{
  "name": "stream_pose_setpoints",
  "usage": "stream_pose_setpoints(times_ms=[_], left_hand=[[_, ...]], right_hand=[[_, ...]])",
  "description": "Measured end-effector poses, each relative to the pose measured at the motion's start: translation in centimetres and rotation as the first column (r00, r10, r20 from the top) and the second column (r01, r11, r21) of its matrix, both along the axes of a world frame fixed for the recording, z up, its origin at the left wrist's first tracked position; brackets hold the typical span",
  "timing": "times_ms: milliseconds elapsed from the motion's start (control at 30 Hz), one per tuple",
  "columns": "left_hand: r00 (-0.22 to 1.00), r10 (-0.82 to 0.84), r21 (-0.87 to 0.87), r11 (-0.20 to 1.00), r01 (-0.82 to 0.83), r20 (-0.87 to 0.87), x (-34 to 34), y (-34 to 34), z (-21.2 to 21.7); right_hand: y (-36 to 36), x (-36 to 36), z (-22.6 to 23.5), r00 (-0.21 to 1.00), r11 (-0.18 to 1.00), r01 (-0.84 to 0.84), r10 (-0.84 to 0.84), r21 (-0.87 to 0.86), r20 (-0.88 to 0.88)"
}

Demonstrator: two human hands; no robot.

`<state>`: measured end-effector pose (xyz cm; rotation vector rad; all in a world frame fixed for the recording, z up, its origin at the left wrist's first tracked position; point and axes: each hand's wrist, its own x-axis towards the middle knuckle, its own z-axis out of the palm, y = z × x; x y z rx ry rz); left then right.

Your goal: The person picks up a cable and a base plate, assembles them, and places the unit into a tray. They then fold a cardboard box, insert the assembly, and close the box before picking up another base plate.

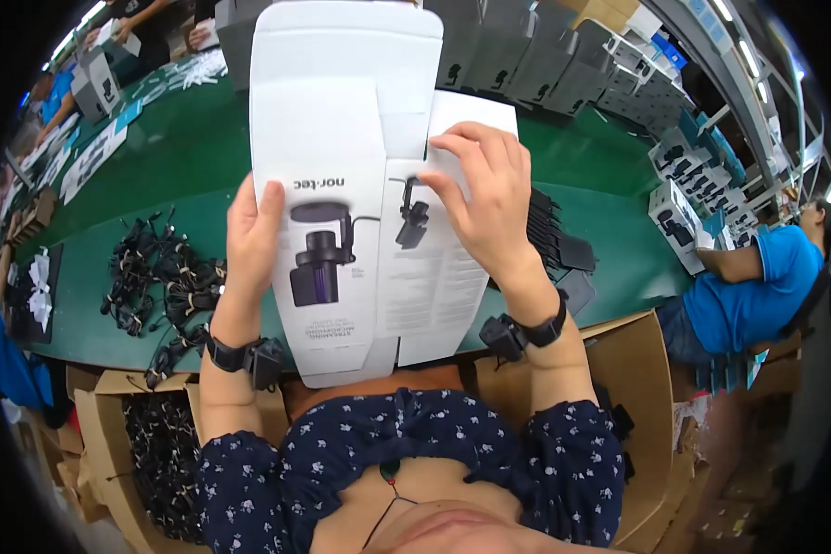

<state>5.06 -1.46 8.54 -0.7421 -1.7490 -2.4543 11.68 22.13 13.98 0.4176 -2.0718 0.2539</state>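
Left hand (252, 235) has the white carton (355, 245) pinched by its left edge over the green surface (605, 189); right hand (491, 189) has fingers spread by another panel. One-sided grip could twist it, imo.

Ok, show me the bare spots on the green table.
Right: between the black flat parts and the white box, on the green table. Left: between the white carton and printed sheets. Crowded: the black cable pile beside the left hand, and the far edge, lined with grey boxes.
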Motion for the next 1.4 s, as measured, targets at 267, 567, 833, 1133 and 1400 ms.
stream_pose_setpoints(times_ms=[267,567,833,1133,1400], left_hand=[[0.997,0.052,-0.062,0.997,-0.055,-0.059,0.1,1.3,0.9],[0.921,0.234,-0.291,0.899,-0.327,-0.313,3.1,0.3,0.3],[0.983,0.075,-0.037,0.997,-0.07,0.165,3.1,0.0,0.4],[0.949,-0.307,0.018,0.951,0.309,-0.07,2.2,-1.5,-3.0],[0.892,-0.344,0.169,0.9,0.403,-0.292,7.5,-2.8,1.7]], right_hand=[[0.2,-1.0,-0.4,0.997,0.999,0.036,-0.036,-0.003,0.063],[-2.1,2.9,-0.5,0.994,0.994,-0.021,0.033,-0.112,0.105],[-6.1,3.2,0.4,0.921,0.856,-0.226,0.343,-0.465,0.184],[-18.1,-1.7,-1.3,0.805,0.705,-0.493,0.592,-0.511,0.039],[-17.3,3.0,-1.3,0.832,0.766,-0.513,0.555,-0.388,-0.004]])
